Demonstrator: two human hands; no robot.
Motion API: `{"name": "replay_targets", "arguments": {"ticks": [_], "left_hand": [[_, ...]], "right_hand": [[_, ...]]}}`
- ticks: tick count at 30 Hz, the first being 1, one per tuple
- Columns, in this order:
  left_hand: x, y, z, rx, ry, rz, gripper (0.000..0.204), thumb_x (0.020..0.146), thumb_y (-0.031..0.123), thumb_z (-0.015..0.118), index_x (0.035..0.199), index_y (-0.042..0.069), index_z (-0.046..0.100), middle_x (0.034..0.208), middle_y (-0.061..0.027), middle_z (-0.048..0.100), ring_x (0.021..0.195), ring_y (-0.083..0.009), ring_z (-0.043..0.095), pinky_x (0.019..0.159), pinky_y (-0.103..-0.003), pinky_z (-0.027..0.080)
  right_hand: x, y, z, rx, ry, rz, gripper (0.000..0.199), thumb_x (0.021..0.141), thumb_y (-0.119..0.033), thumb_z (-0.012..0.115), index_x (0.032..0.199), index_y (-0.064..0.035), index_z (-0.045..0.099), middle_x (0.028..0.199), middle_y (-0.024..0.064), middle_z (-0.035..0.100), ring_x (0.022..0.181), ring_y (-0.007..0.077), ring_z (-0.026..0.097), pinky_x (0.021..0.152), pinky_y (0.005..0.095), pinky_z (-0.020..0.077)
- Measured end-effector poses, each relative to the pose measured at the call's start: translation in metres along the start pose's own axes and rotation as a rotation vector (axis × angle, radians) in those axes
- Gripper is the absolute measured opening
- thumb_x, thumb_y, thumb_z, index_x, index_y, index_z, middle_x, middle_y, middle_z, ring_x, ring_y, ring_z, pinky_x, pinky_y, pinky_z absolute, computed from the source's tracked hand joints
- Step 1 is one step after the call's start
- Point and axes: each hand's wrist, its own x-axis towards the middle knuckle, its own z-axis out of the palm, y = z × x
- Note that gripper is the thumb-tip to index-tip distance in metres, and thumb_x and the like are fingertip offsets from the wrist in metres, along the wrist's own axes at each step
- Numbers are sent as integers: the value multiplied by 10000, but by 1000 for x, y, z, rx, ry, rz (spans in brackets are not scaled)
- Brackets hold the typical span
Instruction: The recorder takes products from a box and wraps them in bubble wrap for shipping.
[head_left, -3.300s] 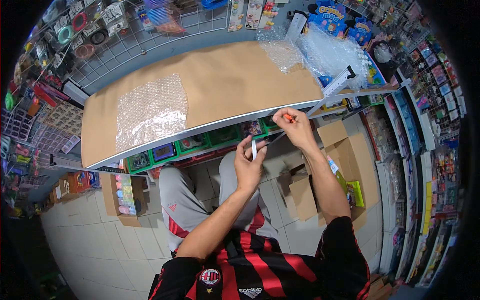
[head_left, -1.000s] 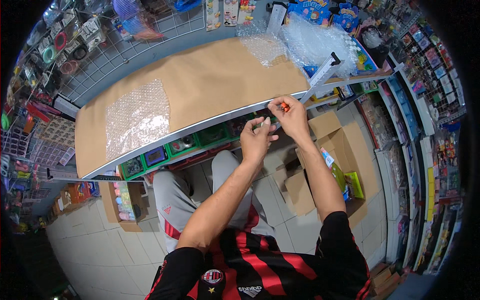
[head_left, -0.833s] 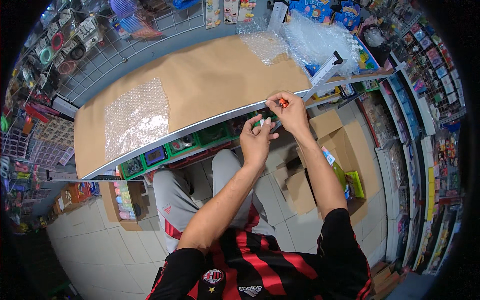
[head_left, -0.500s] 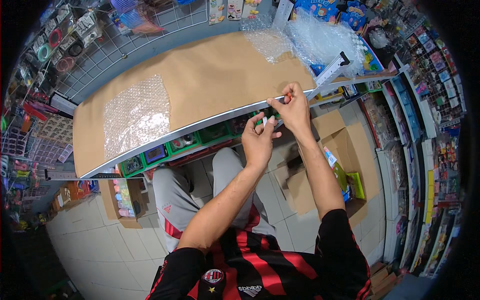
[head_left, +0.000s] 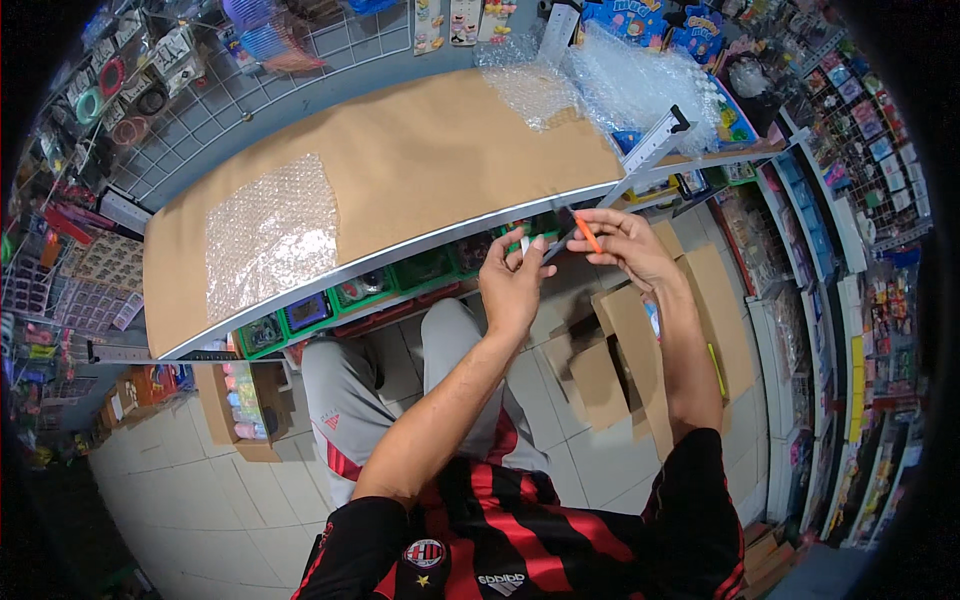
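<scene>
Orange cutter [head_left: 585, 235] sits pinched in the right hand [head_left: 625, 245], just below the counter [head_left: 420, 170] edge at 1 o'clock. Left hand [head_left: 512, 285] fingers curl around its small white tip. Keep fingers off the blade.

Open brown cardboard boxes [head_left: 640, 330] stand on the floor right of the knees; another [head_left: 235, 410] sits lower left, holding pale packets. Blue carded toy packs [head_left: 655, 20] hang beyond the desk. Small boxed items [head_left: 310, 312], green and blue, line the shelf under its edge.
</scene>
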Motion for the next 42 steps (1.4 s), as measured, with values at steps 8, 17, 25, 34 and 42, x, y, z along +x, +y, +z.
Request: {"name": "replay_targets", "arguments": {"ticks": [8,17,25,34,42], "left_hand": [[1,-1,1,-12,-13,7,465,1024,189,683,1342,-94,497,1066,-165,756,844,-138,719,722,-268,608],[1,3,-1,37,-25,-3,489,1023,202,682,1359,-101,496,1075,-177,750,922,-164,731,724,-275,618],[0,6,-2,55,-23,-20,470,1017,169,689,1352,-100,500,1098,-185,742,969,-177,732,727,-273,621],[1,5,-3,77,-27,-3,470,1020,178,687,1349,-106,510,1070,-183,751,962,-174,735,731,-278,626],[3,-6,-11,84,-35,-9,445,1009,217,705,1325,-55,548,1008,-123,774,833,-139,738,656,-243,539]], "right_hand": [[19,6,-48,-278,-212,66,507,766,-93,816,1236,-12,644,992,91,742,792,128,743,543,164,490],[45,3,-40,-158,-155,130,378,702,-107,731,1044,53,738,842,120,750,632,96,676,493,168,469],[50,-4,-32,-207,-146,120,416,681,-89,737,1070,58,757,801,130,761,530,85,631,461,171,445],[50,-3,-29,-239,-127,133,409,658,-48,729,1055,41,774,783,125,762,521,74,617,448,172,423],[52,2,-35,-337,-157,124,378,677,-42,745,1046,34,780,785,110,764,540,69,614,459,178,409]]}}
